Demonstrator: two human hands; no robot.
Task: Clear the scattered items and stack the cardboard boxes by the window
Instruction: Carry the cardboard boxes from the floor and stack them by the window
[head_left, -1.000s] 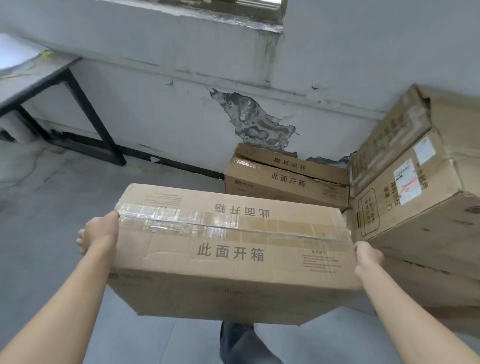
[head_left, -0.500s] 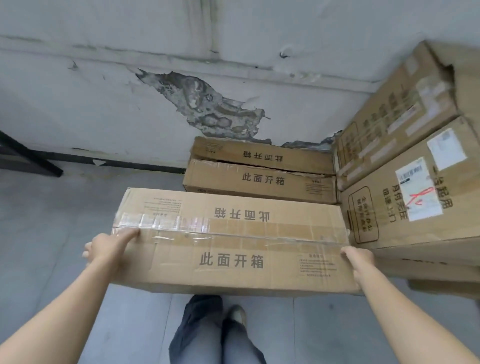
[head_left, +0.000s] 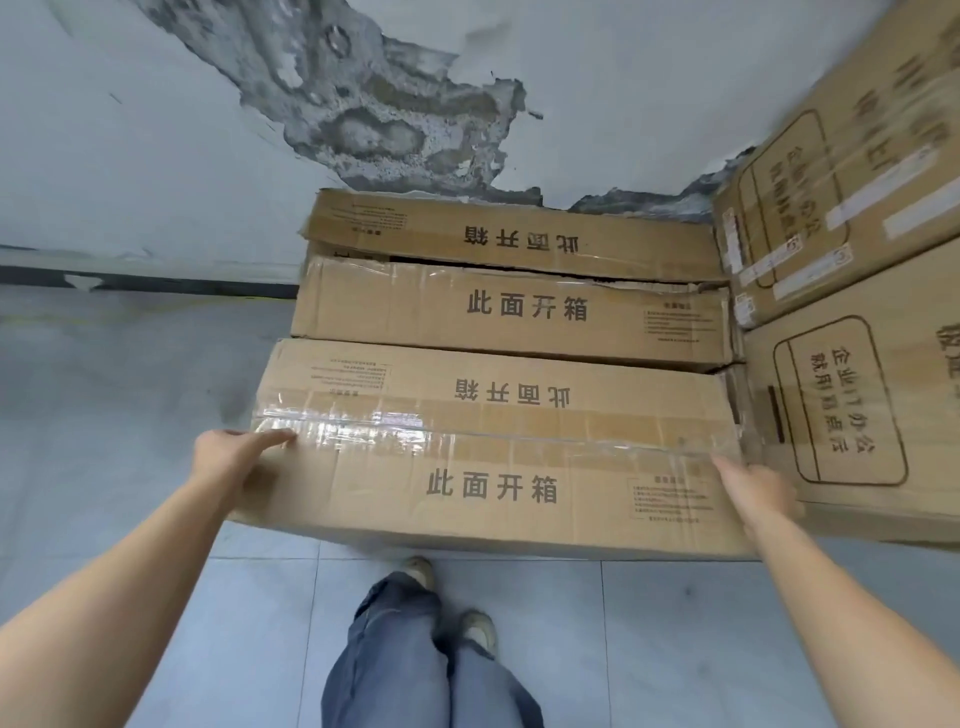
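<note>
Peeling grey wall (head_left: 374, 114) and tiled floor (head_left: 104, 415) are seen behind. A long, printed, taped carton (head_left: 493, 457) is gripped at its left end by the left hand (head_left: 234, 457), thumb laid along the tape. It is placed just before an open-flapped carton (head_left: 509, 312) at the wall, perhaps touching it. Large boxes (head_left: 852, 312) are stacked rightward. The blurred right hand (head_left: 758, 488) is set against the right end; its hold cannot be told.

- One wide-angle view from the person's head, facing forward and steeply down.
- Near: the taped box (head_left: 493, 452) fills mid-frame, wall (head_left: 130, 130) across the top, the wearer's legs (head_left: 395, 670) bottom centre.
</note>
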